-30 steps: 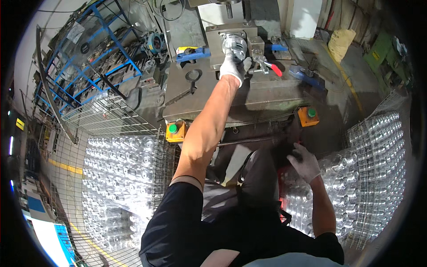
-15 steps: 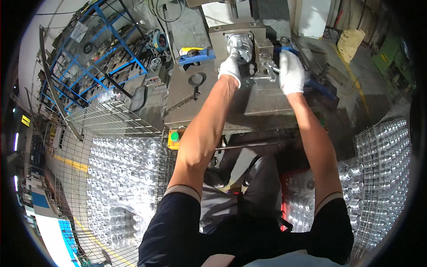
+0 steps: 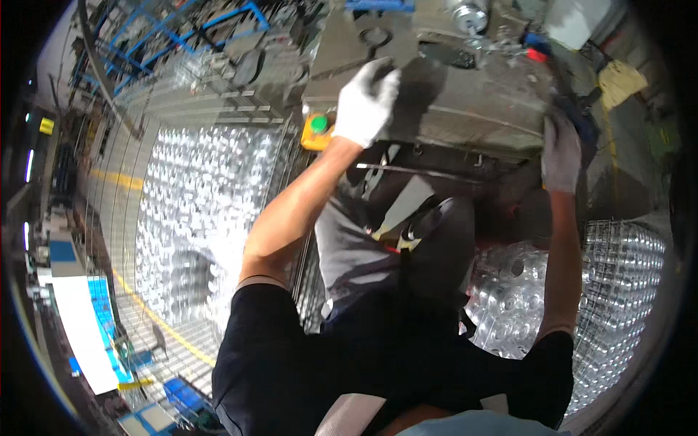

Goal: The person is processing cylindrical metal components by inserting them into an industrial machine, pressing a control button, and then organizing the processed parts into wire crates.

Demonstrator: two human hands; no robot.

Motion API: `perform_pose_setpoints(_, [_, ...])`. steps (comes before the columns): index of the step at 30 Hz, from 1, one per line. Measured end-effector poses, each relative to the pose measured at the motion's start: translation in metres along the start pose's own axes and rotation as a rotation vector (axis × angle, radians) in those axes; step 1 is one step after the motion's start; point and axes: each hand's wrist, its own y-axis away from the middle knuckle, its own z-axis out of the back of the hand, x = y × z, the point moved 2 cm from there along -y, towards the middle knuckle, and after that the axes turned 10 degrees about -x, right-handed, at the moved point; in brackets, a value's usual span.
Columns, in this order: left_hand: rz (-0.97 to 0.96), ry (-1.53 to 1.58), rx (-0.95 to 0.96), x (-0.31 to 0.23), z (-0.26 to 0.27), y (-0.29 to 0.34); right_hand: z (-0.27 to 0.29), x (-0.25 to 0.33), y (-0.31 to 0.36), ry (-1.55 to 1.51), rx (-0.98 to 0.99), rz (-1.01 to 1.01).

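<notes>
My left hand (image 3: 367, 105), in a white glove, hovers over the front left edge of the steel worktable (image 3: 472, 109). Its fingers are half curled with a gap between them, and nothing shows in them. Just below and left of it is a yellow box with a green button (image 3: 318, 123). In shadow, my gloved right hand (image 3: 562, 152) is beside the table's right end, next to a dark blue part; its fingers are smeared by motion. A shiny round metal part (image 3: 469, 18) sits at the table's far side, apart from both hands. Near it is a red knob (image 3: 536, 55).
Wire cages of stacked shiny metal parts stand to my left (image 3: 203, 211) and right (image 3: 625, 283). More such parts (image 3: 509, 291) lie by my right leg. A ring-shaped tool (image 3: 374, 38) lies on the table. A blue rack (image 3: 196, 36) stands far left, a yellowish sack (image 3: 620, 86) far right.
Both hands have left the metal part and its clamp and come back toward me, the left to the front left edge, the right to the right end. The view has tilted down.
</notes>
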Motion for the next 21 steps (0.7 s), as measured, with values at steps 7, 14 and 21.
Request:
perform_pose_setpoints(7, [-0.148, -0.706, 0.060, 0.048, 0.077, 0.075, -0.019, -0.085, 0.079, 0.365, 0.217, -0.046])
perform_pose_setpoints(14, [-0.168, -0.788, 0.067, 0.055, 0.087, 0.093, -0.030, -0.102, 0.085, 0.471, 0.122, 0.151])
perform_pose_setpoints(21, [0.038, -0.673, -0.209, 0.114, 0.176, 0.140, 0.001, -0.087, 0.108, 0.123, 0.025, -0.036])
